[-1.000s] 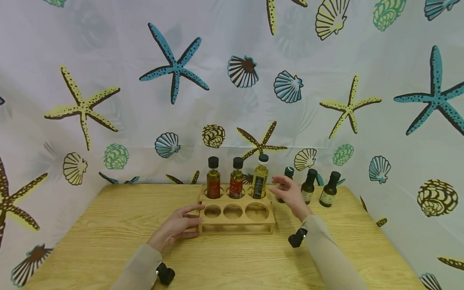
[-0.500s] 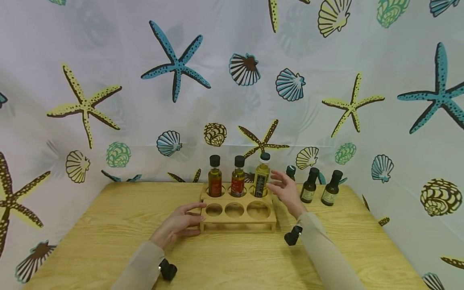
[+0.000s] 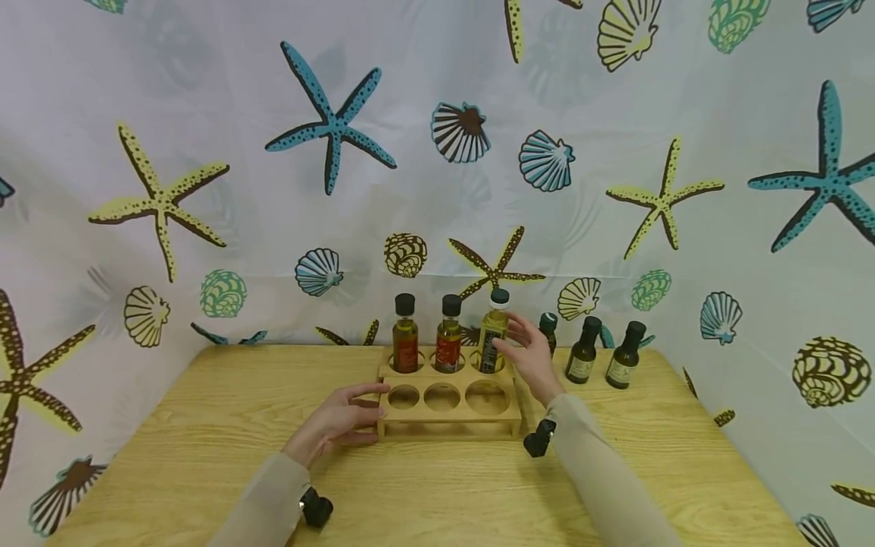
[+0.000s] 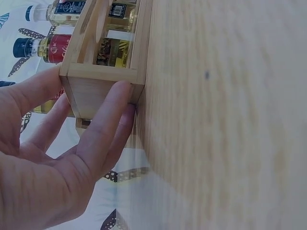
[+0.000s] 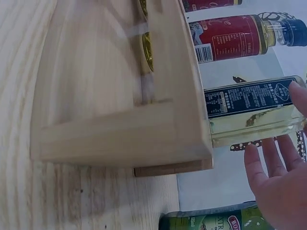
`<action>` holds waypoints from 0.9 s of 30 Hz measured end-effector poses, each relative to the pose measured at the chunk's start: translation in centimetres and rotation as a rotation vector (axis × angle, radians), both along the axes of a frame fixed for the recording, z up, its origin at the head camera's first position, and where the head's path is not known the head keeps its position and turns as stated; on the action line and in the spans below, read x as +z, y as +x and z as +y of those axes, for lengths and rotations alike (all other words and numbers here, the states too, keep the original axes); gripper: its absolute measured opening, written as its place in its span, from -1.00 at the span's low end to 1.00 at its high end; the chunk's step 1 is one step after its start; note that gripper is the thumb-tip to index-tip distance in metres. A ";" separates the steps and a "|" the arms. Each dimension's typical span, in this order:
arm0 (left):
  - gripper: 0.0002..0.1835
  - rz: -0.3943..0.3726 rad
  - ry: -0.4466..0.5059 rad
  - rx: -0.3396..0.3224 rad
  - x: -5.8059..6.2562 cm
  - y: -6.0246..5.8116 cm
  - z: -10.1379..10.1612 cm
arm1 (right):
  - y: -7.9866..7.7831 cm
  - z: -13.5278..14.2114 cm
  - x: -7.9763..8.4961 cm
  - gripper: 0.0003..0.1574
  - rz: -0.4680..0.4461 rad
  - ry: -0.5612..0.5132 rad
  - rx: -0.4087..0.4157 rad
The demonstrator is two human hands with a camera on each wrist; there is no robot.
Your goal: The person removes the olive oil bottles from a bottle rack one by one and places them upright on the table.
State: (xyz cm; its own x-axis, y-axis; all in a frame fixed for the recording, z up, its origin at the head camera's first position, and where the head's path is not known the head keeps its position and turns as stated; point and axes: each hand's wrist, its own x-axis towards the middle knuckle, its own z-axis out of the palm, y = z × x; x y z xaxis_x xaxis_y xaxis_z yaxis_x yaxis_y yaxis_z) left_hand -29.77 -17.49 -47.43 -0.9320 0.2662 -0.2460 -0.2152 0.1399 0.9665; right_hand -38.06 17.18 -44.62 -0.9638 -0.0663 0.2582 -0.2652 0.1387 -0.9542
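A two-tier wooden bottle rack stands on the table. Its back row holds two red-labelled oil bottles and a square bottle of pale yellow oil with a dark label. My right hand is at that square bottle, thumb on its label side and the other fingers round its far side; the right wrist view shows the thumb against the glass. My left hand rests fingertips on the rack's left end, fingers loosely extended, as the left wrist view shows. The front row's round holes hold no bottles.
Right of the rack stand two dark bottles with pale labels and a green-capped bottle, partly behind my right hand. A patterned curtain hangs behind the wooden table.
My right hand has moved left from beside the square oil bottle and taken hold of it. The bottle is still in its hole. My left hand stays against the rack.
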 end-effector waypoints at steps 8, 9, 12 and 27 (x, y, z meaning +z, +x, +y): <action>-0.35 -0.006 0.001 -0.008 -0.1 -0.1 -0.2 | -0.3 -0.6 0.4 -0.19 -0.007 0.016 -0.002; -0.35 -0.007 -0.002 -0.007 -0.1 -0.1 -0.2 | -0.2 -0.7 0.5 -0.19 -0.014 0.015 -0.004; -0.36 -0.006 0.003 0.004 -0.1 0.0 -0.1 | -0.2 -0.9 0.5 -0.17 -0.027 0.025 -0.008; -0.42 -0.005 0.006 0.052 0.1 0.4 0.2 | -0.6 -1.3 -0.2 -0.17 -0.007 0.020 -0.046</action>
